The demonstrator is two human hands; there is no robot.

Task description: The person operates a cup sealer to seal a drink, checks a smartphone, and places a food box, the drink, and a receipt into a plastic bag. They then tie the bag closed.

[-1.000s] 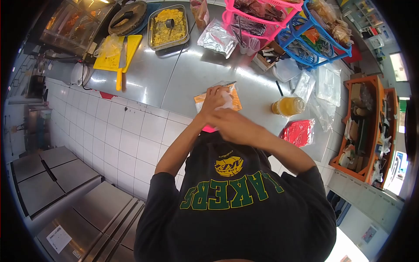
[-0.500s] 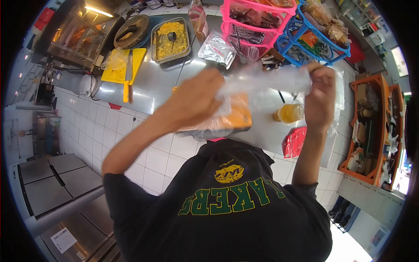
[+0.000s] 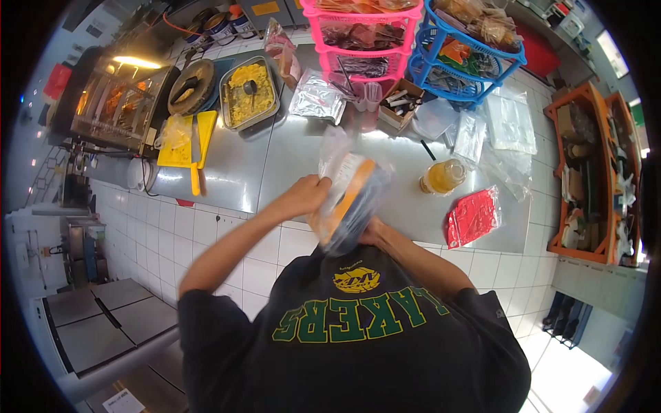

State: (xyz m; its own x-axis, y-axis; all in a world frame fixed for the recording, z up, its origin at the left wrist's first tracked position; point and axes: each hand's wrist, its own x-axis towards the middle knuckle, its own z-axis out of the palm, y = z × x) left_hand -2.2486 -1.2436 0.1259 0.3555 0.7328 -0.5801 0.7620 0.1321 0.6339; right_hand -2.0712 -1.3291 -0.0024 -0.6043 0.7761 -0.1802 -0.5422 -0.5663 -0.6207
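A packet with orange, white and dark areas [image 3: 354, 196], inside clear plastic, is held tilted in front of my chest at the counter's near edge. My left hand [image 3: 308, 195] is closed on the left side of this plastic-wrapped packet, with loose clear plastic [image 3: 335, 148] standing up above it. My right hand [image 3: 372, 232] is at the packet's lower right, partly hidden behind it; its fingers do not show clearly. To the right on the counter stand a jar of yellow liquid [image 3: 444, 177] and a red packet [image 3: 473, 217] in clear plastic.
On the steel counter [image 3: 237, 165] are a yellow cutting board [image 3: 206, 131] with a yellow-handled knife [image 3: 195, 180], a tray of yellow food [image 3: 234, 113], a foil packet [image 3: 318, 96], pink baskets [image 3: 365, 41], blue baskets [image 3: 475, 65] and clear plastic bags [image 3: 509, 124].
My right hand has come down and left from the stretched clear plastic to the packet. The packet, lying low before, is now raised and tilted. My left hand has moved slightly down.
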